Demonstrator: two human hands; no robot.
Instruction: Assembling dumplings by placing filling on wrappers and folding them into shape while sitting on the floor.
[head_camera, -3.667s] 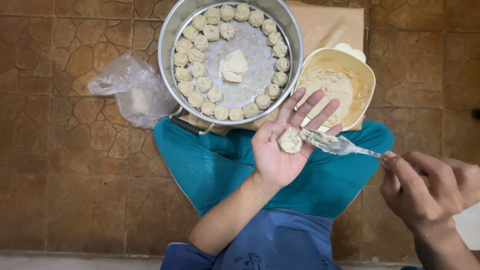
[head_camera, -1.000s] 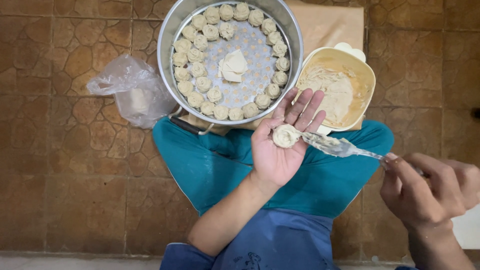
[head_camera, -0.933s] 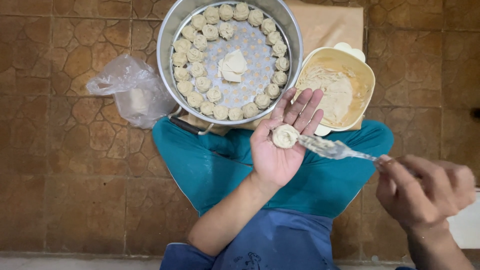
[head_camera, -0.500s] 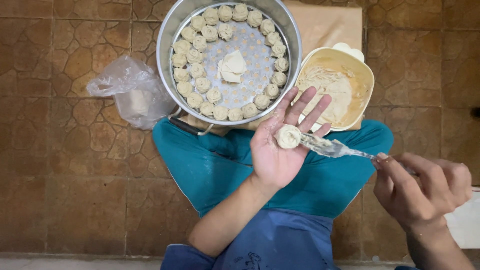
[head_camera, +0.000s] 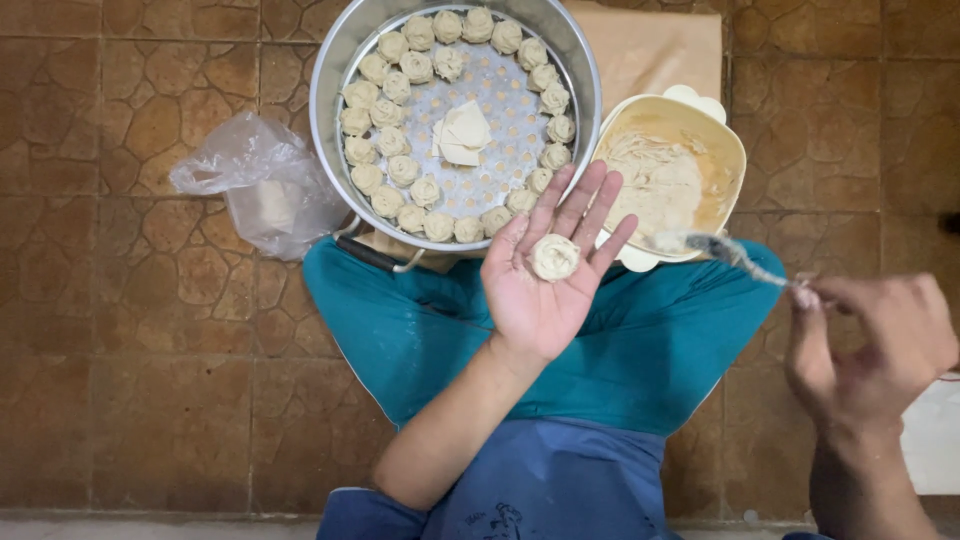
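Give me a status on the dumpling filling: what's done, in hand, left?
Done: about two dozen shaped dumplings ring the perforated steamer tray. In hand: the left hand lies open with one filled dumpling on its fingers; the right hand holds a spoon beside the filling bowl. Left: the tray's middle is mostly bare, a few wrappers lie there, and filling remains in the bowl.

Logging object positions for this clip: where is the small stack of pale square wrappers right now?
In the head view, the pale square wrappers lie at the centre of the round perforated metal steamer tray, ringed by shaped dumplings, upper middle of frame.
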